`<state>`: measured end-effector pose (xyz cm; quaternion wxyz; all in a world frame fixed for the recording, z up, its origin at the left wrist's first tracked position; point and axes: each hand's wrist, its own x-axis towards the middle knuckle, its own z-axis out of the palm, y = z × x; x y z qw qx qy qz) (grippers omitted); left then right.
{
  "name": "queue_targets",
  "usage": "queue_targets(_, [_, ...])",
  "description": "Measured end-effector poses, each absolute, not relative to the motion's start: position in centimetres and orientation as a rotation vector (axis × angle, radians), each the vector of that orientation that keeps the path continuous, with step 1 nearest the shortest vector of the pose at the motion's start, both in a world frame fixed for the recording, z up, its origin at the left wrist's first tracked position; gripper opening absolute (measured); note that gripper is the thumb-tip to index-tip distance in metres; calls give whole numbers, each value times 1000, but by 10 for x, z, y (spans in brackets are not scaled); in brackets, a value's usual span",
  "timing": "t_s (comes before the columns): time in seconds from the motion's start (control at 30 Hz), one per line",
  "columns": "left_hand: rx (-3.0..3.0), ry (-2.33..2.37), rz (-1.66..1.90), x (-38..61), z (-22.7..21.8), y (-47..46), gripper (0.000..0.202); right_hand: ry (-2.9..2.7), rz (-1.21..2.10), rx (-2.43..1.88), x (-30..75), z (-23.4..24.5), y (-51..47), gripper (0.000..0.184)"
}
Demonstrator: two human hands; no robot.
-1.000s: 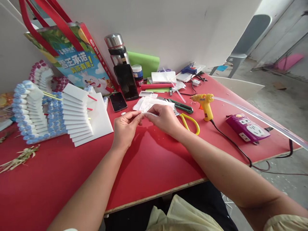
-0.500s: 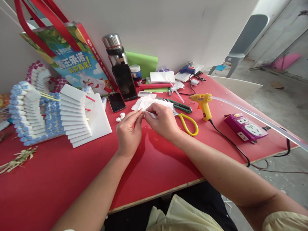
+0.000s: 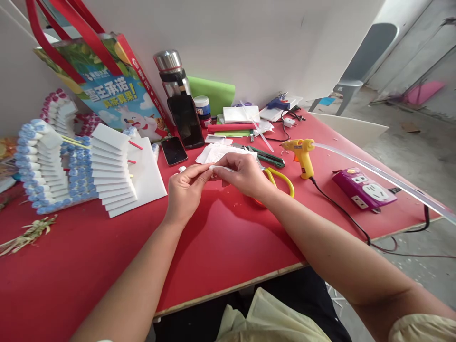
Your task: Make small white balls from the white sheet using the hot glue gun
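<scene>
Fingertips of my left hand (image 3: 185,191) and my right hand (image 3: 245,175) meet over the table, both pinching a small piece of soft white paper (image 3: 218,168). It looks like tissue; its full shape is hidden by my fingers. Beside my left hand a small white wad (image 3: 182,169) shows, partly covered. Just beyond my hands lies a stack of white paper sheets (image 3: 210,153). Scissors with yellow handles (image 3: 285,179) rest by my right wrist, partly under it.
A yellow glue gun (image 3: 302,154) and a purple power strip (image 3: 363,187) are on the right. At left stands a white and blue folded model (image 3: 80,175) before a printed bag (image 3: 117,95). Two phones (image 3: 174,151), a steel flask (image 3: 171,71) and a green cutter (image 3: 269,157) sit behind.
My hands have shifted slightly, the left one now covering more of the white wads. A white end of the paper shows more plainly between my fingers. The view has moved a little.
</scene>
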<state>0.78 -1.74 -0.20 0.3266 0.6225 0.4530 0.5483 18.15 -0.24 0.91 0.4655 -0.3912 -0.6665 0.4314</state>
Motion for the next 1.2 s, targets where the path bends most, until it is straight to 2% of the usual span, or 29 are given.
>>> queue_targets(0.1, [1628, 1206, 1450, 12, 0, -21, 24, -1662, 948, -1056, 180, 9, -5, 15])
queue_targets(0.23, [1554, 1212, 1448, 14, -2, -21, 24, -1833, 576, -1107, 177, 13, -11, 13])
queue_targets(0.3, [1526, 1210, 1444, 14, -3, -19, 24, -1883, 495, -1092, 177, 15, -12, 12])
queue_targets(0.37, [1535, 1198, 1421, 11, -3, -16, 24, -1821, 713, -1072, 179, 17, -10, 15])
queue_targets(0.53, [1647, 1170, 1371, 3, 1, -12, 23, -1242, 1821, -883, 191, 22, 4, 44])
queue_targets(0.6, [1690, 1184, 1373, 1, 2, -12, 22, -1074, 2056, -790, 194, 22, 7, 42])
queue_targets(0.67, [1714, 1181, 1383, 0, 2, -12, 20, -1020, 2137, -723, 194, 22, 7, 33])
queue_targets(0.77, [1699, 1139, 1399, 2, 1, -12, 17, -1032, 2108, -667, 192, 21, 4, 22])
queue_targets(0.97, [1624, 1154, 1389, 4, 0, -13, 20, -1137, 2013, -674, 193, 16, 6, 24])
queue_targets(1.2, [1463, 1196, 1412, 4, -1, -14, 26, -1542, 1363, -998, 187, 16, 2, 22])
